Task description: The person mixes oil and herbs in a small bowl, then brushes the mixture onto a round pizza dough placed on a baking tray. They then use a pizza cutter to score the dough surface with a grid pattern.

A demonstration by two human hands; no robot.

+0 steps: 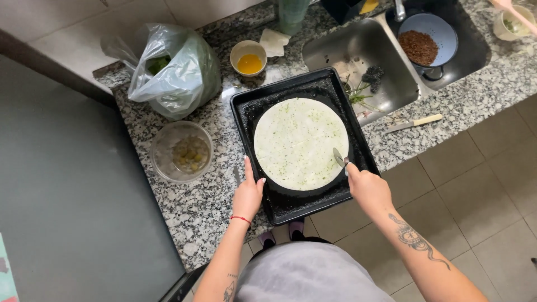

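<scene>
A speckled granite counter (196,212) is seen from above, bordered by a beige tiled floor (481,184) on the right. A black baking tray (251,106) is set on it, with a round white flatbread (296,140) laid inside. The tray's near left edge is touched by the left hand (248,193), fingers loosely extended. A spoon (339,157) is gripped in the closed right hand (368,187) over the flatbread's right rim. A steel sink (369,56) lies at the far side, a plastic bag (173,67) at the far left.
</scene>
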